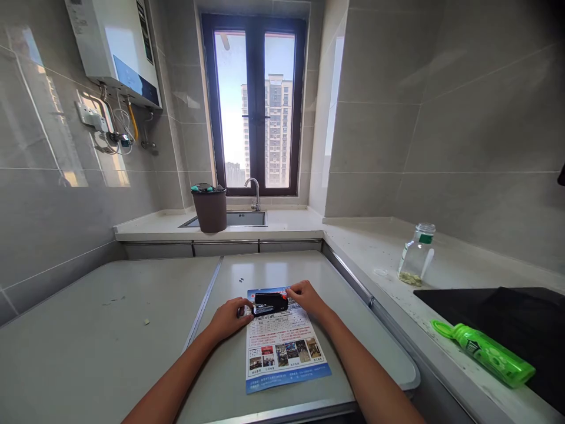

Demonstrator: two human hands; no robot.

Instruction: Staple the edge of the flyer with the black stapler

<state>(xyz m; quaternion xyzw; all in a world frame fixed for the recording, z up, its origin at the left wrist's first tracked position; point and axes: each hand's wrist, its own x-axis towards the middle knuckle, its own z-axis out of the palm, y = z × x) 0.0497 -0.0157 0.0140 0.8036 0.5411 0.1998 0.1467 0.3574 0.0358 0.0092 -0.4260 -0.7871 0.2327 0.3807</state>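
A black object that looks like a stapler [271,302], with pale lettering and a small red part at its right end, lies across the top of a printed leaflet [286,335]. My left hand [230,318] has its fingers closed at the stapler's left end, where a small dark bit shows by the fingertips. At the red end, the fingers of my right hand [303,296] pinch the stapler's corner, close to the leaflet's upper edge. The leaflet lies flat on a pale tabletop [220,365], with its photos and blue band toward me.
Beyond the table, a brown bin [210,210] stands on the counter by a sink [245,219] with a faucet [255,194]. On the right counter are a glass jar [415,256], a green bottle [494,353] and a black cooktop [498,309]. Tiny bits [241,280] lie past the leaflet.
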